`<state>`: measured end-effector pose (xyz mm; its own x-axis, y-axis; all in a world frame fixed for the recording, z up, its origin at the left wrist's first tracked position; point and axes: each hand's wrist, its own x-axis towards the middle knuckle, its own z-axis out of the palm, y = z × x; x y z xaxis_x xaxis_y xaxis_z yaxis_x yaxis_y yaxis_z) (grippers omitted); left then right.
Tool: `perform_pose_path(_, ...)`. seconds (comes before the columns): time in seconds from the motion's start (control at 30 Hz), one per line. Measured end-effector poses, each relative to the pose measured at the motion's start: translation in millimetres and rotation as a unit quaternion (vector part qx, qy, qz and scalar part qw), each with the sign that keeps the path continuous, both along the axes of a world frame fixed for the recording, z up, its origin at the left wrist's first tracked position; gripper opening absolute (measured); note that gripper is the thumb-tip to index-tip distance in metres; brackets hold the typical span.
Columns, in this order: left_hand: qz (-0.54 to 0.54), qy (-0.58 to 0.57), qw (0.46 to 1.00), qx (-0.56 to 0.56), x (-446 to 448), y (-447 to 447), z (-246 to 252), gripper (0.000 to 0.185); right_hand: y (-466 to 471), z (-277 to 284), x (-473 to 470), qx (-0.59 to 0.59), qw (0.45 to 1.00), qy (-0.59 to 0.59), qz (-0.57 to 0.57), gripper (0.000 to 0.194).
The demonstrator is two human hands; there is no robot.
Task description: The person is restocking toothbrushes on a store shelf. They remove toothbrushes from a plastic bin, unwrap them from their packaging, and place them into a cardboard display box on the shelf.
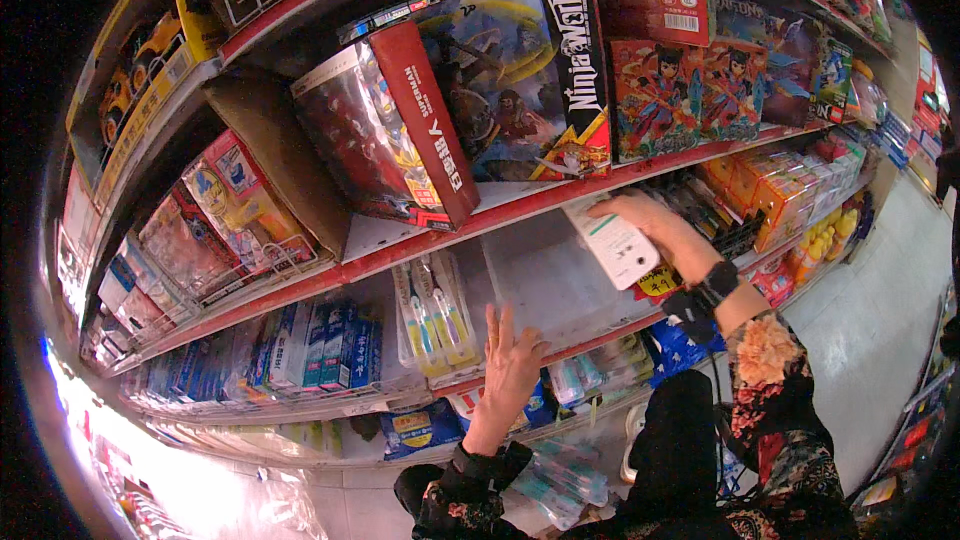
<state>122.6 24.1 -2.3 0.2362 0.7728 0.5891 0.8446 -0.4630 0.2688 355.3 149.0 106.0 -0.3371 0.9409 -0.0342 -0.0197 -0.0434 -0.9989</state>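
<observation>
My right hand grips a flat white packet with a green stripe and a hang hole, over the lower shelf. A yellow price tag shows just under that packet. With fingers spread and nothing held, my left hand is at the front edge of the same shelf; whether it touches the edge I cannot tell. To its left stand toothbrush blister packs. Between my hands is a bare stretch of grey shelf board.
Boxed toys, among them a large Ninja World box and a red box, fill the upper shelf. Toothpaste boxes line the lower left. Below are blue packets and, near the floor, more toothbrush packs. The aisle floor lies right.
</observation>
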Motion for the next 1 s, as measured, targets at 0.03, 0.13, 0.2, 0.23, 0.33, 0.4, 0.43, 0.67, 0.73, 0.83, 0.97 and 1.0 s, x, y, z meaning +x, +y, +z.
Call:
perform_pose_path(0.03, 0.004, 0.013, 1.000, -0.003, 1, 1, 3, 0.020, -9, 5, 12, -0.031, 0.999, 0.008, 0.002, 0.025)
perform_pose_path(0.13, 0.035, -0.126, 0.990, -0.051, 4, 19, 14, 0.031, -31, 4, 25, -0.059, 0.992, -0.019, -0.110, 0.029)
perform_pose_path(0.2, 0.102, -0.185, 0.976, -0.053, 7, 40, 20, 0.037, -40, 1, 34, -0.072, 0.994, -0.052, -0.062, 0.037)
perform_pose_path(0.23, 0.158, -0.170, 0.972, -0.035, 8, 50, 22, 0.039, -45, -3, 38, -0.092, 0.993, -0.028, -0.063, 0.036)
perform_pose_path(0.33, 0.134, -0.242, 0.896, -0.347, -5, 75, 34, 0.045, -62, -23, 48, -0.110, 0.991, 0.067, -0.034, 0.027)
perform_pose_path(0.4, 0.064, -0.324, 0.807, -0.490, -14, 80, 35, 0.044, -67, -34, 55, -0.103, 0.991, 0.026, -0.078, 0.027)
perform_pose_path(0.43, 0.042, -0.370, 0.791, -0.485, -17, 79, 32, 0.041, -69, -38, 60, -0.091, 0.993, 0.027, -0.065, 0.027)
perform_pose_path(0.67, -0.069, -0.128, 0.977, -0.156, -35, 51, -3, 0.037, -105, -51, 88, -0.101, 0.986, 0.048, -0.123, 0.031)
perform_pose_path(0.73, -0.020, -0.183, 0.973, -0.139, -34, 26, -8, 0.041, -122, -54, 95, -0.079, 0.983, 0.087, -0.140, 0.032)
perform_pose_path(0.83, 0.035, -0.315, 0.940, -0.126, -28, -14, -9, 0.045, -135, -63, 99, -0.096, 0.986, 0.068, -0.117, 0.034)
perform_pose_path(0.97, 0.060, -0.348, 0.924, -0.149, -32, -28, 6, 0.048, -143, -85, 100, -0.072, 0.990, -0.012, -0.122, 0.050)
perform_pose_path(1.0, 0.073, -0.309, 0.933, -0.172, -37, -26, 11, 0.050, -145, -90, 101, -0.061, 0.993, 0.009, -0.102, 0.052)
